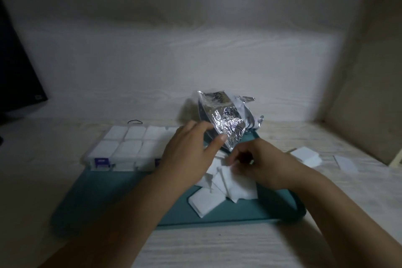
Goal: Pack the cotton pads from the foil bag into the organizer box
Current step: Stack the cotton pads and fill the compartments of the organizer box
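The biggest risk I see is the loose heap of cotton pads (226, 189) on the teal mat (121, 198): if I grab too many at once with my right hand (258, 163), the stack could fan out and slide off toward the table (217, 246), where a few stray pads (306, 155) already lie well apart from the rest. The foil bag (226, 119) is tilted with its mouth down toward the heap, and my left hand (191, 150) holds its lower edge only lightly, so it could slip or tip and spill more than I want. My left forearm reaches in across the mat, thumb pinching the bag's edge. My right wrist is bent inward, fingers (233, 162) curled and pinching at the top pads of the heap. The organizer box (130, 146) sits at the mat's far left, its visible compartments already filled with white pads
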